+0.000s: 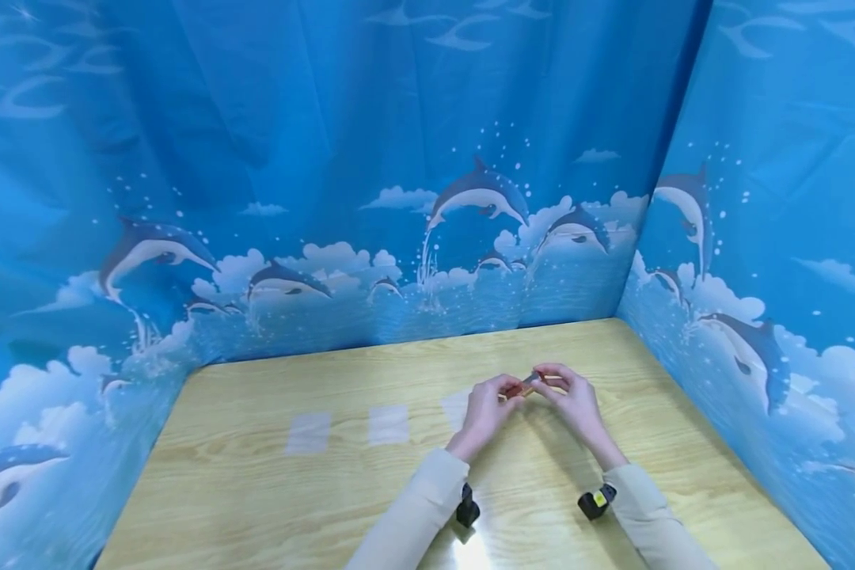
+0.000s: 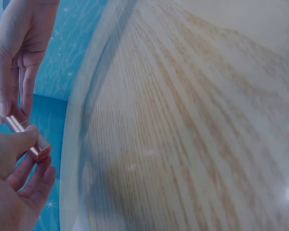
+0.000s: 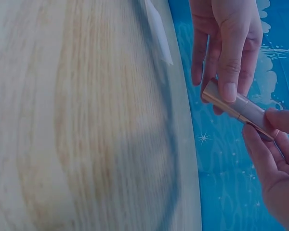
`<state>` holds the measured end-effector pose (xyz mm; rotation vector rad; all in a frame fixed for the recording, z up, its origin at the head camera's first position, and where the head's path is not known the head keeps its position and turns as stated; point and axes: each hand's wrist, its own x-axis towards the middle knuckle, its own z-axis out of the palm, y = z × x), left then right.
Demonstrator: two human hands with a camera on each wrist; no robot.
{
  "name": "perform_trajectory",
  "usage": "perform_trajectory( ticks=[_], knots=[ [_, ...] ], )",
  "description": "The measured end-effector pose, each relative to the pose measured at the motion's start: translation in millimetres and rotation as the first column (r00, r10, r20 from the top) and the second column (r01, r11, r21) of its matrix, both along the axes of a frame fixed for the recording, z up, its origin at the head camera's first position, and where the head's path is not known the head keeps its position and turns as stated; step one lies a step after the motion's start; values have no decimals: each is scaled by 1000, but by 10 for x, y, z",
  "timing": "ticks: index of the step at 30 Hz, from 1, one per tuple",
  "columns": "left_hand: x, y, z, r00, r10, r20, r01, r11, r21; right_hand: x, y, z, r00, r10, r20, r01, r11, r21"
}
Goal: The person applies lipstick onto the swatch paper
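A slim, shiny rose-gold lipstick tube (image 1: 530, 381) is held above the table between both hands. My left hand (image 1: 486, 413) pinches one end of the tube with thumb and fingers. At the other end, my right hand (image 1: 574, 402) grips it the same way. In the left wrist view, the end face of the lipstick tube (image 2: 43, 152) shows a reddish marking too small to read. A seam crosses the lipstick tube (image 3: 248, 109) between the two hands in the right wrist view, and its two parts sit in line.
Three pale square sheets lie in a row on the wooden table (image 1: 256, 507): a left sheet (image 1: 309, 433), a middle sheet (image 1: 388, 425) and a right sheet (image 1: 455, 407) partly behind the left hand. Blue dolphin-print curtains (image 1: 370, 158) stand along the table's back and sides.
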<state>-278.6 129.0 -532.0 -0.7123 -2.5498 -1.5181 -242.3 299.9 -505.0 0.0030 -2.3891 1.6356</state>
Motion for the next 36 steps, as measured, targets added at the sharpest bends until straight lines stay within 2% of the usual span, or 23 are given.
perform_trajectory(
  ticks=[4, 8, 15, 21, 28, 36],
  knots=[
    [5, -17, -1, 1000, -9, 18, 9, 1000, 12, 84, -48, 140, 999, 31, 9, -31, 999, -12],
    [19, -36, 15, 1000, -8, 5, 8, 1000, 19, 125, -77, 238, 998, 56, 0, -56, 998, -14],
    [55, -115, 76, 1000, -6, -4, 6, 1000, 27, 53, -21, 80, 995, 87, -47, -86, 996, 12],
    [81, -204, 142, 1000, -18, 7, 18, 1000, 21, 46, -40, 63, 989, 119, -85, -116, 993, 39],
    [86, -305, 166, 999, -31, 9, 31, 999, 35, 52, -127, 95, 980, 137, -146, -111, 979, 172],
    [139, -445, 231, 998, -35, -50, 38, 998, 47, 76, -246, 113, 946, 194, -258, -109, 944, 311]
  ],
)
